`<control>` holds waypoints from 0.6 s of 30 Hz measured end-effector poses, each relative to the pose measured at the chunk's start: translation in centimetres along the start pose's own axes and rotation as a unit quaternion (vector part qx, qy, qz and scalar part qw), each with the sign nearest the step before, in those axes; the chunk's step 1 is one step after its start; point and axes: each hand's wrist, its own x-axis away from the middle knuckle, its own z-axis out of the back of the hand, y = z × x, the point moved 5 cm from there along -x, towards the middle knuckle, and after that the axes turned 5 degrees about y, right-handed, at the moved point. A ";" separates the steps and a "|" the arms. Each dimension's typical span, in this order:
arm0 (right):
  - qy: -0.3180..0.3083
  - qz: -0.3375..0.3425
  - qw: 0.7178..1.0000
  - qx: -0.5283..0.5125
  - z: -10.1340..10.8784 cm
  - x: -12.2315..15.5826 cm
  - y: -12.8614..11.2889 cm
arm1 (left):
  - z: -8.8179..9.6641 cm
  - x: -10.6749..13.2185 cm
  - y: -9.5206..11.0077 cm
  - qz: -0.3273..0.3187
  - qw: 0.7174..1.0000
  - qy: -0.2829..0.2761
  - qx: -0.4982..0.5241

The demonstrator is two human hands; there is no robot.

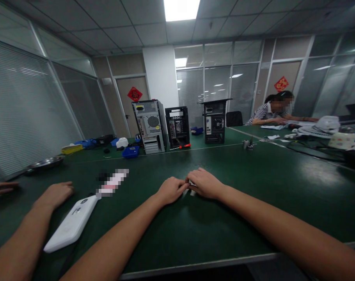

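Note:
My left hand (171, 190) and my right hand (205, 183) rest on the green table (230, 218), knuckles up and fingertips meeting. Both are curled closed and pinch a small pale piece (191, 184) between them; I cannot make out what it is. To the left lies a flat white device (73, 223). Another person's forearm and loosely curled hand (55, 195) lie on the table beside it.
Three computer towers (149, 127) (177, 127) (214, 121) stand at the far side with a red-handled screwdriver (181, 146) and blue trays (130, 151). A metal dish (45, 162) sits far left. A seated person (272, 111) works at the back right among cables and white parts.

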 end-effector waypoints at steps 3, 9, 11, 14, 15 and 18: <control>0.002 -0.002 1.000 0.000 0.1 0.0 0.1 | 0.2 0.1 0.1 -0.001 1.000 0.002 0.012; 0.012 -0.070 0.997 -0.007 0.4 0.7 4.0 | 0.4 0.2 0.5 -0.004 1.000 0.000 0.022; 0.020 -0.140 0.990 -0.009 0.3 1.8 7.5 | 0.3 0.2 0.5 -0.002 1.000 -0.005 0.026; 0.014 -0.256 0.966 -0.025 0.0 4.9 13.5 | 0.1 0.2 0.3 0.004 1.000 -0.010 0.029; 0.017 -0.290 0.956 -0.029 0.0 6.2 15.5 | 0.1 0.3 0.3 0.005 0.999 -0.012 0.029; 0.045 -0.394 0.918 -0.023 0.0 10.1 20.7 | 0.1 0.4 0.2 0.006 1.000 -0.013 0.027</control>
